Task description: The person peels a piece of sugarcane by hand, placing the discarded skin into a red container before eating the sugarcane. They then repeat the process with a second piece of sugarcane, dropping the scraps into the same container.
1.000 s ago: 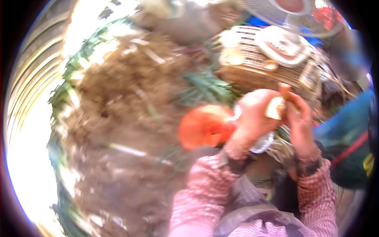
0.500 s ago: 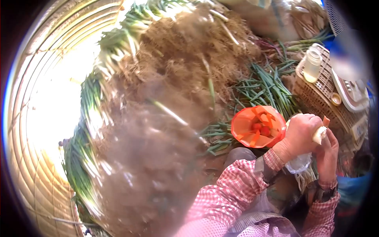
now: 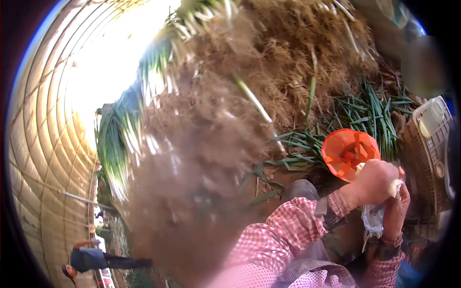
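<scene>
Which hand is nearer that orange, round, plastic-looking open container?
Left. The bare left hand overlaps the orange container in view; the bare right hand sits farther away, lower and rightward.

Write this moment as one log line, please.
left hand: closed around pale item | right hand: at one end | orange container: open, near left hand

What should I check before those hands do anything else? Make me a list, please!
1. Left hand has a closed grip on the pale piece: ok.
2. Right hand has a firm grip: cannot tell, its fingers are partly hidden.
3. Orange container is open: ok.
4. Ground around it is clear: not ok, green leaves lie close by.
5. Clear plastic is empty: cannot tell.
</scene>
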Action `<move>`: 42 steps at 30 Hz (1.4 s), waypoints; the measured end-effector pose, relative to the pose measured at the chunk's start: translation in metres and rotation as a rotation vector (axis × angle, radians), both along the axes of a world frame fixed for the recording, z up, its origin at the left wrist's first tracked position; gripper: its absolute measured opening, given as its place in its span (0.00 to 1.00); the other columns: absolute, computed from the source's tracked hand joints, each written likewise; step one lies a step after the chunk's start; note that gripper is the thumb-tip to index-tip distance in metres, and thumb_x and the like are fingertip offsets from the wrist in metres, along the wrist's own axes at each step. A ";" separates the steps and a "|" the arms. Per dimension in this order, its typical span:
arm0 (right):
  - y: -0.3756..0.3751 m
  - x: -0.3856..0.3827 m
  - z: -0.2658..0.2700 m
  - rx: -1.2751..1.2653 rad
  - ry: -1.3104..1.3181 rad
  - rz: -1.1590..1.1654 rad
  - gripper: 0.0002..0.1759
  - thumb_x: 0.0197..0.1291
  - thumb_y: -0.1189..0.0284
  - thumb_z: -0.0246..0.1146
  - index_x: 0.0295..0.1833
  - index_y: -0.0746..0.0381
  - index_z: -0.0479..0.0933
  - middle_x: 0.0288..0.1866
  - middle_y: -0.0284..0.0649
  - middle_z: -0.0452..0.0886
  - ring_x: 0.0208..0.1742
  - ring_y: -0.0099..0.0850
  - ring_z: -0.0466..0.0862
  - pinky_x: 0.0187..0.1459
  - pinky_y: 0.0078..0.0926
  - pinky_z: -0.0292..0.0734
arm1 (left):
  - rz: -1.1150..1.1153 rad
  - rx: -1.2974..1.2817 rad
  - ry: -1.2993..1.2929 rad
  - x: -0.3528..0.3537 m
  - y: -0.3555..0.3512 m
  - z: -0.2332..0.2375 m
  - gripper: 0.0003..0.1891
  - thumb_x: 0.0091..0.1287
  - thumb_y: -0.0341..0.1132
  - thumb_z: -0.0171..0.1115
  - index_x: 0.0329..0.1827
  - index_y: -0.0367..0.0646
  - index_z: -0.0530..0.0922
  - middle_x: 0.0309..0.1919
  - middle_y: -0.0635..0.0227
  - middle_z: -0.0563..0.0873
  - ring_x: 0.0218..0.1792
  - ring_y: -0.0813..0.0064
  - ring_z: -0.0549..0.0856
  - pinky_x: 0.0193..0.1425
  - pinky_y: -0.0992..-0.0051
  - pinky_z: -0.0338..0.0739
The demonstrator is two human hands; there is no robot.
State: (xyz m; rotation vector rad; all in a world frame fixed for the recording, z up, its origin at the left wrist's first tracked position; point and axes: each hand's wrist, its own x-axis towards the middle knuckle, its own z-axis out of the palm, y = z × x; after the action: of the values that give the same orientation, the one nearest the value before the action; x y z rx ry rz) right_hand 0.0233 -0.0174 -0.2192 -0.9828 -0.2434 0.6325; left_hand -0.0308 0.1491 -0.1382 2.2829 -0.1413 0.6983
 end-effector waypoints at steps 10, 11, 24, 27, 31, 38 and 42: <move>0.038 -0.023 0.002 -0.040 -0.242 0.180 0.24 0.70 0.75 0.65 0.68 0.70 0.71 0.61 0.41 0.82 0.57 0.27 0.83 0.60 0.25 0.77 | 0.222 -0.002 0.030 -0.064 0.024 -0.010 0.10 0.51 0.37 0.71 0.33 0.44 0.81 0.31 0.60 0.86 0.36 0.53 0.87 0.41 0.58 0.81; 0.042 -0.022 -0.003 -0.081 -0.212 0.214 0.22 0.69 0.76 0.65 0.67 0.69 0.73 0.60 0.40 0.82 0.55 0.26 0.83 0.57 0.24 0.79 | 0.245 0.002 0.037 -0.071 0.028 -0.012 0.10 0.51 0.37 0.71 0.33 0.44 0.81 0.31 0.60 0.86 0.37 0.53 0.87 0.41 0.58 0.81; 0.076 -0.080 0.050 0.106 -0.123 0.360 0.20 0.65 0.74 0.71 0.59 0.68 0.77 0.50 0.37 0.86 0.47 0.25 0.86 0.50 0.22 0.83 | 0.474 0.004 -0.153 -0.146 0.022 0.009 0.10 0.56 0.35 0.70 0.36 0.44 0.79 0.32 0.60 0.85 0.38 0.53 0.86 0.41 0.60 0.81; 0.080 -0.092 0.065 0.103 -0.097 0.361 0.22 0.64 0.74 0.72 0.61 0.66 0.76 0.49 0.36 0.86 0.46 0.25 0.86 0.48 0.23 0.84 | 0.520 -0.072 -0.141 -0.154 0.025 0.011 0.09 0.57 0.35 0.71 0.36 0.44 0.79 0.32 0.59 0.85 0.37 0.52 0.86 0.39 0.61 0.81; 0.078 -0.096 0.078 0.017 -0.143 0.403 0.20 0.65 0.75 0.71 0.60 0.63 0.76 0.48 0.33 0.86 0.42 0.21 0.86 0.39 0.18 0.82 | 0.576 -0.162 -0.208 -0.174 0.020 0.023 0.11 0.58 0.36 0.73 0.36 0.43 0.79 0.31 0.58 0.84 0.36 0.51 0.86 0.38 0.60 0.80; 0.082 -0.108 0.084 0.021 -0.189 0.537 0.20 0.65 0.74 0.71 0.59 0.63 0.76 0.42 0.32 0.86 0.35 0.19 0.83 0.36 0.17 0.79 | 0.573 -0.139 -0.257 -0.195 0.018 0.015 0.10 0.55 0.33 0.74 0.33 0.43 0.79 0.29 0.59 0.83 0.35 0.51 0.85 0.37 0.60 0.80; 0.094 -0.116 0.083 0.034 -0.172 0.610 0.19 0.65 0.73 0.71 0.59 0.63 0.76 0.42 0.32 0.86 0.36 0.20 0.83 0.37 0.18 0.79 | 0.582 -0.052 -0.281 -0.205 0.030 0.014 0.09 0.55 0.32 0.72 0.32 0.43 0.78 0.29 0.59 0.83 0.35 0.51 0.85 0.38 0.60 0.80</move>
State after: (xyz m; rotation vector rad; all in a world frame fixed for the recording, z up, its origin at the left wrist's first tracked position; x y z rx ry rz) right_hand -0.0922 0.0764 -0.1358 -0.9303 -0.7199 1.0934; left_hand -0.2361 0.1787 -0.1240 2.1688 0.4226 1.3011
